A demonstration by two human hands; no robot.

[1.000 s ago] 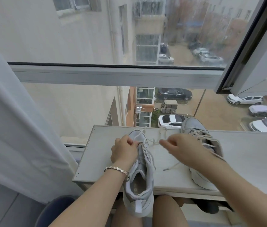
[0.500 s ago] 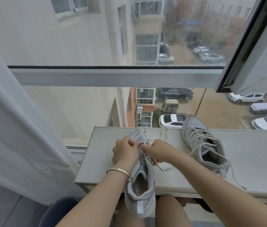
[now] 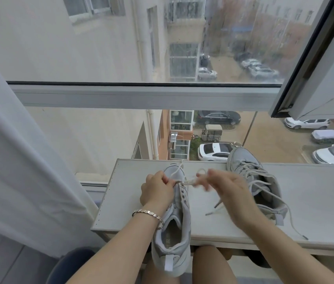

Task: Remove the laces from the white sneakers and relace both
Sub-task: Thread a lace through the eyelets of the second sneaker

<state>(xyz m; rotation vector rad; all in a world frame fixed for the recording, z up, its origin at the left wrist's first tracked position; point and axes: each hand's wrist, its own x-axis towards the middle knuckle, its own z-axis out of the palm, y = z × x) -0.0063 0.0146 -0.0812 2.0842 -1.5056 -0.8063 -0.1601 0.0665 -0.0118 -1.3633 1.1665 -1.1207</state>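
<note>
A white high-top sneaker (image 3: 175, 232) lies toe-away on the grey ledge (image 3: 315, 201), its heel hanging over the near edge above my knees. My left hand (image 3: 157, 190), with a silver bracelet on the wrist, grips its upper near the front eyelets. My right hand (image 3: 226, 191), blurred by motion, pinches the white lace (image 3: 188, 182) and draws it sideways out of the shoe. The lace's loose end (image 3: 213, 208) trails on the ledge. The second sneaker (image 3: 252, 177) stands to the right, laced loosely, with one lace end (image 3: 297, 230) dangling toward the edge.
A large window (image 3: 162, 95) rises directly behind the ledge, with an opened sash (image 3: 315, 58) at the upper right. A white curtain (image 3: 18, 160) hangs at the left. A dark chair seat (image 3: 71, 261) shows below my left arm.
My right hand went in to the front eyelets beside my left hand, then pulled away to the right with the lace. The left hand stayed on the shoe.
</note>
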